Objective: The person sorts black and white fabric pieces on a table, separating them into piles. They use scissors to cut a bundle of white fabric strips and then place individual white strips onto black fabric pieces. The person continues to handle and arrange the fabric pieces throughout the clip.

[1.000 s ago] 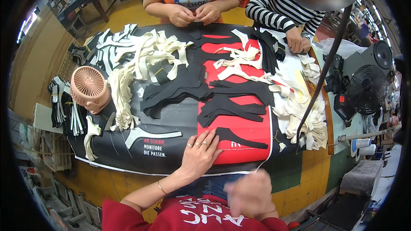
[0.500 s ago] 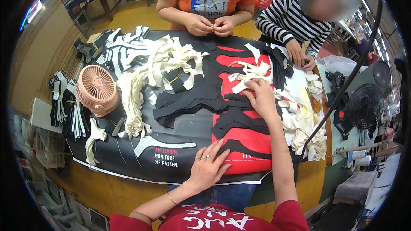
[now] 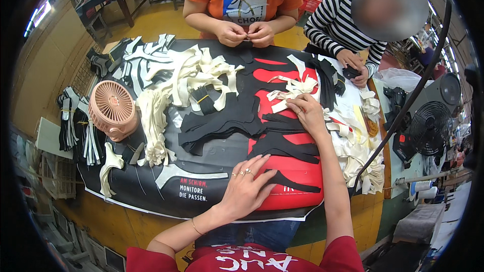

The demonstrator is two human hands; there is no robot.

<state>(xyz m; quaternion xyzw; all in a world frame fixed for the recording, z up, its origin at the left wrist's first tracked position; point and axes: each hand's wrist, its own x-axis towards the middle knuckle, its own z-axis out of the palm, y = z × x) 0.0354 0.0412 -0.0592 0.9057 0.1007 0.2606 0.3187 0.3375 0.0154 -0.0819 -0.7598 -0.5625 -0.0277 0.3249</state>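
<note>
My left hand point(image 3: 244, 187) rests near the front edge of the table, fingers spread. Its thumb touches the left end of a curved black fabric piece point(image 3: 295, 183), which lies on the red part of the printed cover point(image 3: 282, 200). Farther off, my right hand point(image 3: 307, 113) has its thumb and fingers closed on the end of a cream fabric piece point(image 3: 280, 106). Beyond that hand lies a loose heap of cream pieces point(image 3: 297, 86). Stacked black pieces point(image 3: 285, 145) sit between my two hands, and a larger black stack point(image 3: 217, 123) spreads to the left.
A pink fan point(image 3: 113, 110) stands at the left, beside piled cream strips point(image 3: 153, 126). A white curved piece point(image 3: 189, 172) lies nearer me. More cream pieces point(image 3: 360, 163) cover the right side. A dark cable point(image 3: 398, 113) crosses there. Two people work opposite.
My left hand has shifted slightly, with the black piece a little nearer me. My right hand stays at the cream piece. The person in stripes has raised their hands, holding something dark.
</note>
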